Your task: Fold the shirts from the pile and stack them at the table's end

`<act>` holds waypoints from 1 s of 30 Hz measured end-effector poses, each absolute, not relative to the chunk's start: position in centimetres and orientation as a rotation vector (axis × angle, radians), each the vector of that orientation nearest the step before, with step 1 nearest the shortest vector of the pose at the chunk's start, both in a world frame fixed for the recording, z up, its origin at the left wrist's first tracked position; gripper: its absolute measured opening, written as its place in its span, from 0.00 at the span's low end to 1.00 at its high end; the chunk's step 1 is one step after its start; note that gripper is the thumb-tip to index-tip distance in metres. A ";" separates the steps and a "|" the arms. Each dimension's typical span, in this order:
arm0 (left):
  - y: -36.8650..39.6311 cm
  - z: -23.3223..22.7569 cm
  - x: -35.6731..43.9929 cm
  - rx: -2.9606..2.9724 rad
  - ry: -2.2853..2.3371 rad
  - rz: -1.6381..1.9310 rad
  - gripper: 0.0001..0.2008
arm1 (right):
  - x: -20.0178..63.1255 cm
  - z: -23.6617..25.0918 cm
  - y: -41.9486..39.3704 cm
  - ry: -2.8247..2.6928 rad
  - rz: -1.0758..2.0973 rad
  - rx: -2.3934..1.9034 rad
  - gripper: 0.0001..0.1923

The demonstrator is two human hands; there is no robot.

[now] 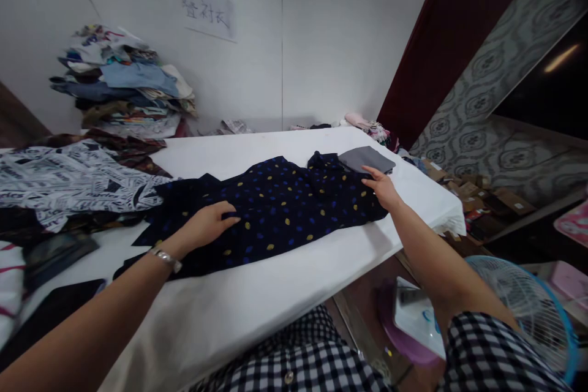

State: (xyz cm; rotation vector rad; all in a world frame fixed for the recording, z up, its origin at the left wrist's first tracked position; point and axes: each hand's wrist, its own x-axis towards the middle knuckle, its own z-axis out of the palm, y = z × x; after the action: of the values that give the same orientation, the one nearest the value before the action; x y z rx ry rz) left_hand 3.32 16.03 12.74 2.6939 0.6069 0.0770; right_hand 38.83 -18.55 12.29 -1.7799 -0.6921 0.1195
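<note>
A dark navy shirt (275, 208) with blue and yellow spots lies stretched lengthwise over the white table. My left hand (206, 226), with a metal band on its wrist, is closed on the cloth near the shirt's left part, thumb and fingers pinching a fold. At the other end, my right hand (381, 188) rests at the shirt's edge with thumb and forefinger stretched out and apart. A flat grey piece (366, 160), maybe folded cloth, lies just beyond the right hand, partly under the shirt.
The white table (294, 278) stands against a wall bearing a handwritten sheet (209, 12). A tall clothes pile (126, 82) stands back left, near a black-and-white printed garment (78, 180). Boxes (473, 196) and a blue-rimmed fan (523, 306) are on the right.
</note>
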 end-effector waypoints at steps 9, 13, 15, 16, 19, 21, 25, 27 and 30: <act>18.1 11.6 3.5 2.793 0.917 -0.139 0.20 | 40.6 9.0 -15.7 -0.587 0.093 -1.910 0.29; 19.5 11.5 2.4 2.714 0.907 -0.082 0.19 | 40.5 9.0 -15.2 -0.677 0.052 -2.011 0.28; 20.4 11.7 1.6 2.733 0.930 -0.106 0.20 | 40.2 9.3 -15.1 -0.706 0.053 -2.132 0.28; 20.8 11.8 1.2 2.768 0.937 -0.079 0.20 | 40.1 9.6 -15.1 -0.720 0.043 -2.186 0.28; 20.7 12.3 -0.1 2.891 0.935 0.175 0.20 | 39.3 10.2 -15.7 -0.758 -0.013 -2.313 0.31; 19.5 12.4 -1.2 2.895 0.906 0.342 0.21 | 38.6 10.5 -17.1 -0.770 -0.051 -2.393 0.31; 15.7 10.4 -3.8 2.786 0.677 0.368 0.21 | 37.3 9.9 -21.4 -0.715 -0.178 -2.495 0.30; 14.6 8.6 -5.4 2.767 0.606 0.335 0.19 | 36.7 9.0 -23.7 -0.608 -0.172 -2.521 0.32; 14.7 6.5 -7.1 2.785 0.623 0.324 0.20 | 36.2 7.6 -25.7 -0.481 -0.066 -2.531 0.34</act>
State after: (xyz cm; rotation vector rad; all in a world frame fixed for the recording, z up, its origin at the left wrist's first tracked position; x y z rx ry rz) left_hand -7.07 14.71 6.46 2.7854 0.6234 0.3241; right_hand 36.16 -25.68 7.56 -2.5313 -0.4813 -0.0662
